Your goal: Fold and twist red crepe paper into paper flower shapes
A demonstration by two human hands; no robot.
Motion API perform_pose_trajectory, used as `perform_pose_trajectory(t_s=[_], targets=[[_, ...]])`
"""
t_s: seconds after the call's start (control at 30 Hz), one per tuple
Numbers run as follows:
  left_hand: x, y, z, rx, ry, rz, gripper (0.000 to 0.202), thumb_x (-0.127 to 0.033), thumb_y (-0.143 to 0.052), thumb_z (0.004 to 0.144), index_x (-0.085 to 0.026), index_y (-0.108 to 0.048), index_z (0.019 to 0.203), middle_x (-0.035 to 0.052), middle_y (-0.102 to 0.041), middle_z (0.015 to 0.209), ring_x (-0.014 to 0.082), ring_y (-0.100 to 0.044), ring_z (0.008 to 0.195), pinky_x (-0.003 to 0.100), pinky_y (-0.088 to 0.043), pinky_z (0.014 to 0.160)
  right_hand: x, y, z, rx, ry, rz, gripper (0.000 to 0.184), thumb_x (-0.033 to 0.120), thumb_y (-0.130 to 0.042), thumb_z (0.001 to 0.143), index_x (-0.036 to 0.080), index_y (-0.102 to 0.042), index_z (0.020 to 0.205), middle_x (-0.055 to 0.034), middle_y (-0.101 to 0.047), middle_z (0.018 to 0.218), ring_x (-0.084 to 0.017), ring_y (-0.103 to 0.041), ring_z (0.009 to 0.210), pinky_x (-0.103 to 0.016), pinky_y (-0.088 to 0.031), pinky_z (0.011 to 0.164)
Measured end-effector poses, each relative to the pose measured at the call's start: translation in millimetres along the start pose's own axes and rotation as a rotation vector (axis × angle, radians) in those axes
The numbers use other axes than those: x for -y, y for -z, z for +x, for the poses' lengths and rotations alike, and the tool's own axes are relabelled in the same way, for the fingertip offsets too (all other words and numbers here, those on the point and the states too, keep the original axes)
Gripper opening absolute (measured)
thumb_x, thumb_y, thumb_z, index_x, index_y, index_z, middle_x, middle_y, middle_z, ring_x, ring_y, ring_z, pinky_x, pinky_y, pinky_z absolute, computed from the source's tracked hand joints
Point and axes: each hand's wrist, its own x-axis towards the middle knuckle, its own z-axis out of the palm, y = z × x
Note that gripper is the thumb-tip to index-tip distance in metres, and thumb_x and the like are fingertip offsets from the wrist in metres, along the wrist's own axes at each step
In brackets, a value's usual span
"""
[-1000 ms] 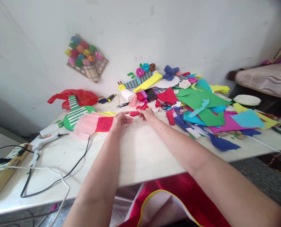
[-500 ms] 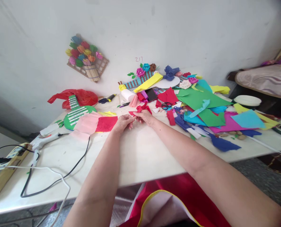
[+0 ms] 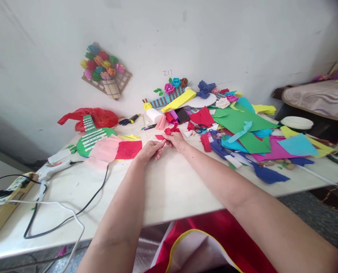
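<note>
Both my hands meet above the middle of the table. My right hand (image 3: 175, 141) pinches a folded strip of red crepe paper (image 3: 159, 137), whose pointed end sticks out to the left. Close against it, my left hand (image 3: 152, 149) has its thumb and forefinger pressed together on the lower edge of the same red paper. The fingers partly hide the paper. Left of my hands lie a flat red crepe sheet (image 3: 128, 149) and a pale pink one (image 3: 104, 151). More crumpled red paper (image 3: 171, 129) shows just behind my right fingers.
Scissors (image 3: 199, 127) and a heap of coloured paper (image 3: 243, 121) lie to the right. A green guitar-shaped craft (image 3: 93, 139), a glue gun (image 3: 53, 168) with its black cord and a power strip (image 3: 8, 206) are on the left. Paper flowers (image 3: 170, 88) stand at the wall.
My left fingertips have shifted slightly down and right along the red paper, and more of its pointed end shows. My right hand stays nearly in place.
</note>
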Motion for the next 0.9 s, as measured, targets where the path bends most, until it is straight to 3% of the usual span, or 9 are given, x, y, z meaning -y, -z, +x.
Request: perform_pose_trajectory(t_s=[0.13,0.27,0.37,0.5,0.7,0.9], targets=[[-0.3,-0.9,0.1,-0.049,-0.037,-0.011,0.052,-0.059,-0.054,0.071,-0.016,-0.04,0.046,-0.0012,-0.046,0.033,0.0053,-0.039,0.027,0.019,-0.026,0.032,0.7,0.7,-0.1,-0.005,-0.006,0.006,0.025,0.031,-0.063,0.069,0.015,-0.05,0.054,0.0047,-0.047,0.037,-0.004,-0.036,0.03,-0.017,-0.023,0.031],[-1.4,-1.2,0.9,-0.082,-0.015,-0.108,0.048,-0.063,-0.052,0.07,-0.015,-0.05,0.064,0.0004,-0.056,0.045,0.0086,-0.048,0.033,0.019,-0.036,0.036,3.6,-0.6,-3.6,0.008,-0.009,-0.012,0.025,0.031,-0.063,0.069,0.015,-0.05,0.054,0.0053,-0.046,0.037,-0.004,-0.034,0.03,-0.018,-0.022,0.03],[0.2,-0.6,2.3,-0.043,-0.026,-0.123,0.042,-0.054,-0.065,0.065,-0.015,-0.05,0.07,0.001,-0.06,0.052,0.0099,-0.054,0.039,0.02,-0.043,0.041,3.1,-2.0,-5.6,0.052,0.004,-0.04,0.028,0.035,-0.066,0.066,0.015,-0.051,0.054,0.0053,-0.046,0.037,-0.004,-0.035,0.031,-0.017,-0.023,0.031],[4.1,2.2,3.4,0.009,-0.071,-0.14,0.037,-0.043,-0.072,0.061,-0.014,-0.049,0.065,0.0005,-0.06,0.05,0.0086,-0.052,0.037,0.019,-0.041,0.039,0.4,-2.1,-5.1,0.098,0.018,-0.051,0.03,0.039,-0.066,0.065,0.014,-0.052,0.055,0.0044,-0.049,0.04,-0.004,-0.037,0.032,-0.017,-0.024,0.031],[0.4,1.4,-0.2,0.069,-0.059,-0.143,0.037,-0.04,-0.072,0.062,-0.015,-0.045,0.061,0.0026,-0.06,0.049,0.0108,-0.053,0.037,0.021,-0.041,0.039,1.0,0.2,-3.3,0.01,0.037,-0.022,0.03,0.037,-0.069,0.062,0.015,-0.049,0.054,0.0045,-0.049,0.039,-0.004,-0.038,0.032,-0.017,-0.025,0.032],[1.3,0.5,1.9,0.038,-0.062,-0.171,0.036,-0.042,-0.072,0.063,-0.013,-0.051,0.07,0.0045,-0.063,0.055,0.0124,-0.057,0.042,0.022,-0.043,0.043,-0.8,-0.1,-3.0,0.098,0.039,-0.026,0.029,0.037,-0.068,0.063,0.015,-0.051,0.056,0.004,-0.051,0.043,-0.004,-0.038,0.033,-0.017,-0.025,0.032]])
